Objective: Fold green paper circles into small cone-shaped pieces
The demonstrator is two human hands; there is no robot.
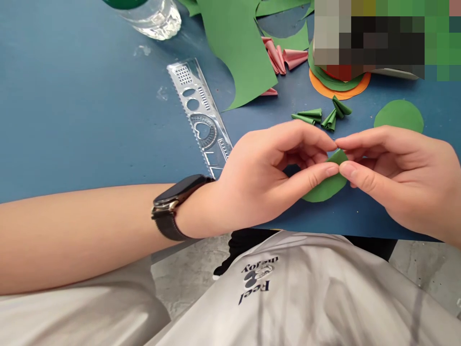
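Note:
A piece of green paper [326,189] with a rounded lower edge is pinched between my two hands, its upper part bent into a fold or curl. My left hand [266,173], with a black watch [183,192] on the wrist, grips it by thumb and forefinger. Opposite, my right hand [396,173] holds it the same way, and the fingertips of both hands nearly meet. Just beyond the fingers lie several small rolled green paper cones [333,115]. Behind my right hand rests a flat green paper circle [399,117].
A clear plastic stencil ruler [201,113] lies left of my hands. Cut green paper sheets [237,48] and rolled pink paper cones [284,56] are farther back. Orange paper circles [340,91] sit under green ones. A clear container [158,19] with a green top stands at the back left.

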